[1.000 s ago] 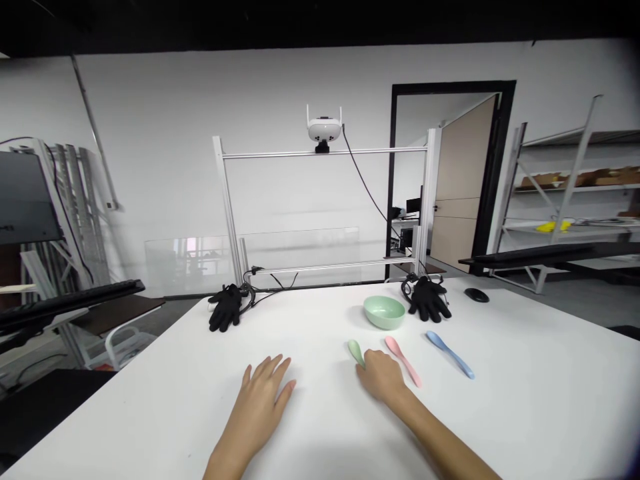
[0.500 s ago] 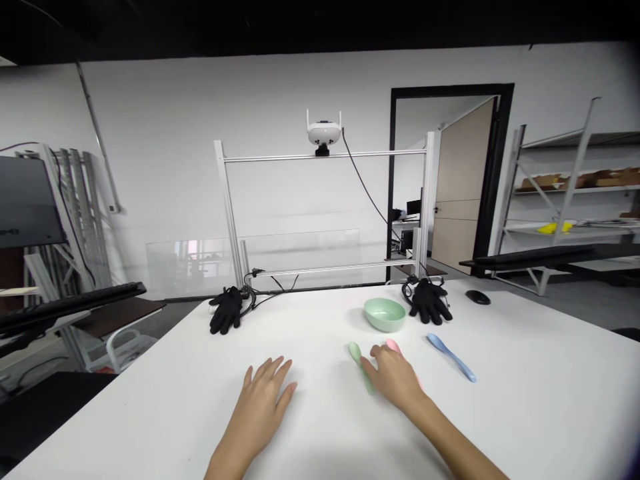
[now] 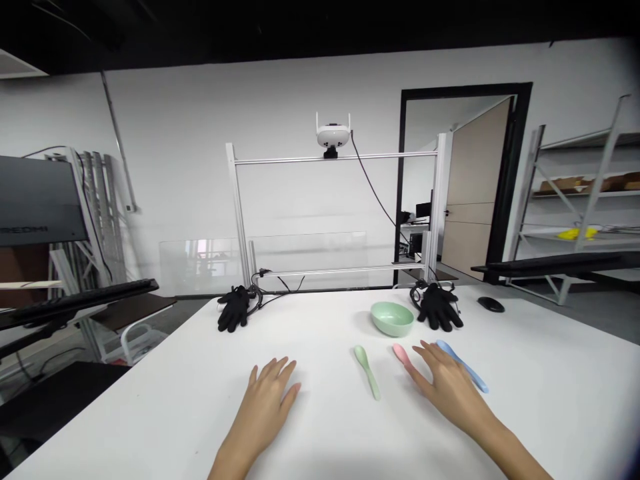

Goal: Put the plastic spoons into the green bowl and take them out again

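Note:
My left hand [image 3: 267, 400] lies flat on the white table [image 3: 150, 413], fingers stretched out and holding nothing. My right hand [image 3: 447, 383] rests open over the table between the pink spoon [image 3: 400, 353] and the blue spoon [image 3: 467, 370], covering the pink spoon's handle and touching the blue one's side. A green spoon [image 3: 367, 372] lies free to the left of that hand. Behind the spoons stands a pale green bowl [image 3: 392, 318].
Two black gloves [image 3: 234, 308] [image 3: 440, 307] with cables lie at the table's far edge by an aluminium frame [image 3: 335, 160] carrying a white camera. A black mouse [image 3: 491, 304] sits far right. A monitor and keyboard stand left; shelving and an open door right.
My right hand has left the green spoon and slid right, past the pink spoon toward the blue one. The left hand stays put. The view has shifted slightly.

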Demonstrator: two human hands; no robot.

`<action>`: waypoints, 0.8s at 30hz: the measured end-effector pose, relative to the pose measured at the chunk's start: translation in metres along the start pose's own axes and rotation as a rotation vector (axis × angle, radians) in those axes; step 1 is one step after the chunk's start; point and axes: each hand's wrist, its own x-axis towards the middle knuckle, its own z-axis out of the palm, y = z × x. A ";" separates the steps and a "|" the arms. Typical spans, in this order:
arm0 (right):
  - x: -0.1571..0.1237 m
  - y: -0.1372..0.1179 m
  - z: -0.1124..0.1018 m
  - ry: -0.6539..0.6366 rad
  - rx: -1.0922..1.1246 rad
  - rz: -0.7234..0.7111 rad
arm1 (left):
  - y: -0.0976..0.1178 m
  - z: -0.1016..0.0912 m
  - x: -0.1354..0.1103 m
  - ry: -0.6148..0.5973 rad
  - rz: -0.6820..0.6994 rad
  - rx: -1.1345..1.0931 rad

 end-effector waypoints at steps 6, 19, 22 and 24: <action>-0.012 0.015 0.003 -0.022 -0.063 0.016 | 0.000 0.001 -0.001 0.008 -0.001 -0.010; -0.011 0.019 -0.003 -0.049 -0.067 0.058 | 0.001 0.001 0.001 0.005 0.003 -0.014; -0.010 0.018 -0.005 -0.053 -0.054 0.061 | 0.001 0.001 0.000 0.005 0.007 -0.013; -0.010 0.018 -0.006 -0.056 -0.052 0.062 | 0.002 0.001 0.000 0.011 0.008 -0.017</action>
